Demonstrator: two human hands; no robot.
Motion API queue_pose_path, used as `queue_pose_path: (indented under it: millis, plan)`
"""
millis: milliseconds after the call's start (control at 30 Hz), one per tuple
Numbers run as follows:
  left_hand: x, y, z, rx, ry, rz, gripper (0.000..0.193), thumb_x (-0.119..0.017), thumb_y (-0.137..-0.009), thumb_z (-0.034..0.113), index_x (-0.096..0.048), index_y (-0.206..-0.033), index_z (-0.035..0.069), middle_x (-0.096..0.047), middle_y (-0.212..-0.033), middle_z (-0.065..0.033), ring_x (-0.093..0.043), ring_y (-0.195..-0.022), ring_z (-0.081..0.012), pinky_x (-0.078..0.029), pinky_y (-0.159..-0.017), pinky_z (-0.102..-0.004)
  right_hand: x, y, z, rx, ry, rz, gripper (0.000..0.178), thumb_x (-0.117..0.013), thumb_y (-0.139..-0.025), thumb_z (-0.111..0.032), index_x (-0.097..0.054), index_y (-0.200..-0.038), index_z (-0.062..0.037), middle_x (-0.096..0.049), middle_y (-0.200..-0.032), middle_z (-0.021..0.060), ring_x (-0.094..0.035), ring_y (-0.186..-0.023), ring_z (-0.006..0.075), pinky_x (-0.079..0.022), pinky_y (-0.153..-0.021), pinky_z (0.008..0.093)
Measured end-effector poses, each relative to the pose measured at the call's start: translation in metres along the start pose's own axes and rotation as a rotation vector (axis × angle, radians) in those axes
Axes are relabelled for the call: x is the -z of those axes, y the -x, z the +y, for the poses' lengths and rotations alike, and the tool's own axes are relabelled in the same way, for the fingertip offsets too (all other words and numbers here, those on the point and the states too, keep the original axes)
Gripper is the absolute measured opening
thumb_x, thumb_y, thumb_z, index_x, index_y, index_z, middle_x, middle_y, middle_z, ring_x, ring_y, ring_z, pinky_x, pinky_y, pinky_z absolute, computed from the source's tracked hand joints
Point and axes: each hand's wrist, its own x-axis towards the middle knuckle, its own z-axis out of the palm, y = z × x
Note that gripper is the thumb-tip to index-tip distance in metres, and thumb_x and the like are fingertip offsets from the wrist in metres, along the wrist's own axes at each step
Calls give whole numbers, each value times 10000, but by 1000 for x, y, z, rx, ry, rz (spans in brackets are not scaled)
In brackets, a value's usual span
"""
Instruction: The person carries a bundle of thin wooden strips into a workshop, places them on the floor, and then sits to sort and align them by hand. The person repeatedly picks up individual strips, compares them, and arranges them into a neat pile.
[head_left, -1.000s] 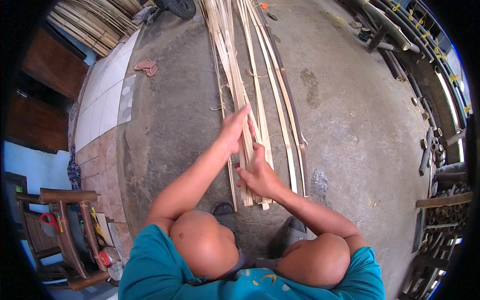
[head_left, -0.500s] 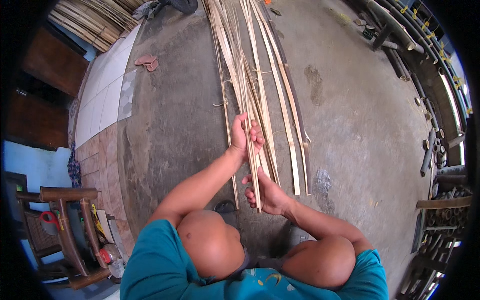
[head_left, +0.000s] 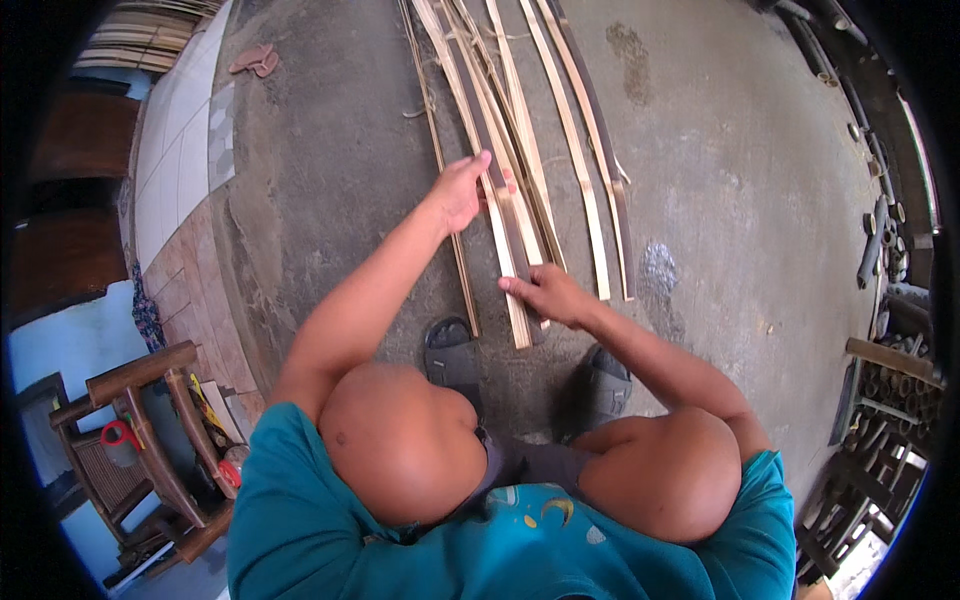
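Long, thin bamboo strips (head_left: 515,313) run away from me across the floor, some pale and some dark-skinned. My left hand (head_left: 463,195) is closed round a bundle of them farther up, its thumb on the left edge and fingertips showing on the right. Nearer me, my right hand (head_left: 552,294) grips the same bundle close to its near ends, thumb lying across the top. The held strips now show their flat faces, one pale beside a dark one. To the right lie separate strips (head_left: 592,235) on the floor, and a narrow one (head_left: 462,270) lies to the left.
Squatting, I have sandals (head_left: 455,358) on the concrete floor (head_left: 720,200). At left stands a bamboo chair (head_left: 150,450) with red-handled scissors (head_left: 120,435). Pink slippers (head_left: 255,60) lie near the white tiles (head_left: 180,160). Bamboo poles (head_left: 875,245) and cut pieces line the right side.
The held bundle has turned from edge-on to flat, its strips spreading side by side. My right thumb now lies across the top. The view has tilted down toward my knees.
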Motion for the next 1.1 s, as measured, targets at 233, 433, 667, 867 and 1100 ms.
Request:
queue_pose_path:
  millis: [233,433,667,867,1100]
  plan:
    - [7,2,5,-41,13,-88,474,-521,-1005,373,-494,-1286,-9,-624,-1161,-171,-637,-1058,-308,-555,-905,-454,17,10,-18,-73,-222,-233,662,-584,-902,-617,-655,-1007,32,-630,-861,88,-609,-751,149,-551,-618,309]
    - [14,8,8,-43,20,-131,511,-505,-1011,375,-478,-1308,-40,-620,-1175,-167,-622,-1101,-283,-539,-945,-436,27,11,-18,-95,-447,-385,684,-383,-1006,-576,-524,-1328,11,-637,-1147,112,-625,-977,172,-588,-732,321]
    - [8,6,6,21,38,-2,435,-478,-1021,362,-489,-1228,-20,-615,-1060,-131,-633,-990,-265,-553,-883,-425,5,10,-23,57,-158,-69,403,-485,-1017,-366,-569,-1066,25,-651,-873,201,-674,-818,292,-556,-670,412]
    - [-13,33,-6,-270,-48,394,388,-624,-953,392,-513,-1033,29,-499,-728,-31,-493,-577,-126,-474,-493,-289,-30,14,-17,468,145,229,240,-598,-950,-225,-577,-1011,7,-634,-920,280,-614,-888,468,-489,-745,490]
    - [99,10,-18,-89,-160,553,380,-590,-963,446,-563,-976,67,-559,-791,-40,-542,-627,-167,-517,-555,-331,27,-19,2,442,328,438,269,-640,-896,-254,-613,-1065,-46,-658,-950,231,-656,-897,396,-526,-783,471]
